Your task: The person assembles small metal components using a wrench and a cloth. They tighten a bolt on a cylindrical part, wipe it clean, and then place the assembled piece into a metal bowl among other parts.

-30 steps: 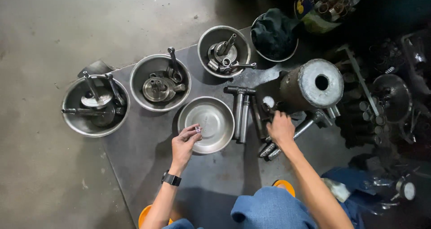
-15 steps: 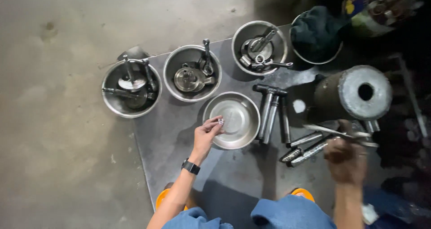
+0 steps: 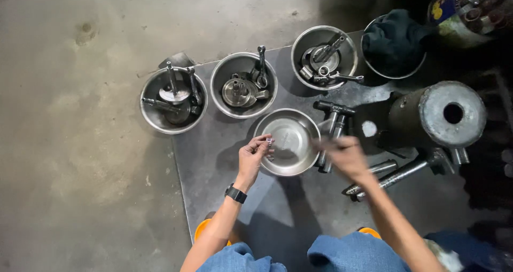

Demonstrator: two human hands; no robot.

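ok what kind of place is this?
Probably a small engine or motorcycle repair workshop. On a metal sheet laid over bare concrete floor, steel bowls hold crankshaft-like parts, a heavy metal cylinder sits nearby, and the left hand pinches a small part beside an empty bowl.

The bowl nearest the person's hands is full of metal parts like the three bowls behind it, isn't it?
Not quite: in the head view the nearest bowl is empty. The three bowls behind it do hold metal parts, and the left hand holds a small part at its rim.

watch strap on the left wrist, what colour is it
Black. The watch on the left hand's wrist shows best in the head view, the only one.
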